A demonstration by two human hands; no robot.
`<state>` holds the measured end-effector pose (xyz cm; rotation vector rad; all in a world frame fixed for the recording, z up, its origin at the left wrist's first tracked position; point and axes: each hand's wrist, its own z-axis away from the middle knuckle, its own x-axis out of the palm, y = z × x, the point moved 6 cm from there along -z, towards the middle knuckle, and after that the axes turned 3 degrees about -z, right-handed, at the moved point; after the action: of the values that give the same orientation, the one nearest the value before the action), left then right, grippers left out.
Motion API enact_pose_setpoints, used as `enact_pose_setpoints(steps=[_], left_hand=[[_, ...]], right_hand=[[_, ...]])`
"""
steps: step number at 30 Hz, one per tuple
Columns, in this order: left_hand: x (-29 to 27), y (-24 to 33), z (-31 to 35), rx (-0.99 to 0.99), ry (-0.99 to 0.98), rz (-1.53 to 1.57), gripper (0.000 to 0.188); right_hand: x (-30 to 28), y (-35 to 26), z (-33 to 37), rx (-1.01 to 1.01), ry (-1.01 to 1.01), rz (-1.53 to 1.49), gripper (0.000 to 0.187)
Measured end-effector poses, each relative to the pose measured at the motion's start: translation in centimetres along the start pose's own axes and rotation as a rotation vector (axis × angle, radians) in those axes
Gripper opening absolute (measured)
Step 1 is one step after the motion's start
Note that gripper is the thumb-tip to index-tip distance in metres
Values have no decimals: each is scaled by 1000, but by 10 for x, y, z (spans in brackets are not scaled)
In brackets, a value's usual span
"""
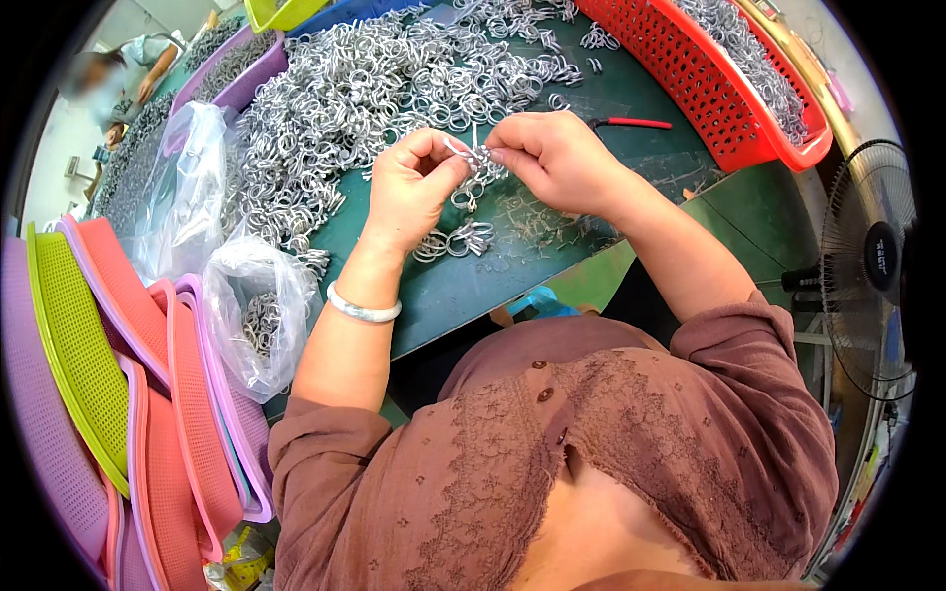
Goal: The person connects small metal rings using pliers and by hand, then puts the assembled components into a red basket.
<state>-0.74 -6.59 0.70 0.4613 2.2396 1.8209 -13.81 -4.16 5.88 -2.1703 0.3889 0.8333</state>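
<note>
Left hand [416,192] and right hand [560,163] are pinching a grey ring cluster [481,177] over the green tabletop [448,301].
Each grip is forming a nearly closed thumb-and-finger pinch on its side; if either pinch were slipping, loose rings would likely be dropping onto the small ring pile [471,239] below.

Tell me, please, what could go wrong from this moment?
The ring cluster pinched between the left hand and right hand could slip and mix with similar loose rings on the table. The red-handled tool, beside the right hand, might get bumped.
</note>
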Motion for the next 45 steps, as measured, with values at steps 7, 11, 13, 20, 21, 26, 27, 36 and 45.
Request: enact_pose_setpoints(steps=[7, 11, 13, 20, 21, 26, 27, 36, 45], left_hand=[[6, -2, 3, -18, 16, 153, 2], [8, -1, 2, 15, 36, 112, 2], [6, 2, 2, 57, 99, 83, 3], [1, 1, 1, 145, 145, -76, 2], [-1, 0, 1, 156, 159, -104, 2], [0, 18, 6, 320, 189, -468, 5], [2, 24, 7, 379, 209, -537, 6], [1, 23, 6, 404, 208, -488, 4], [8, -5, 2, -18, -17, 102, 2]], right_hand=[[5, -6, 2, -39, 81, -20, 9], [1, -8, 2, -36, 111, 6, 8], [0, -10, 1, -9, 91, -14, 7], [12, 9, 6, 334, -9, -384, 11], [14, 11, 7, 383, -26, -435, 12], [18, 16, 11, 636, -138, -681, 14], [19, 16, 12, 658, -144, -729, 14], [20, 17, 13, 629, -143, -798, 13], [-7, -8, 2, 170, -96, -118, 10]])
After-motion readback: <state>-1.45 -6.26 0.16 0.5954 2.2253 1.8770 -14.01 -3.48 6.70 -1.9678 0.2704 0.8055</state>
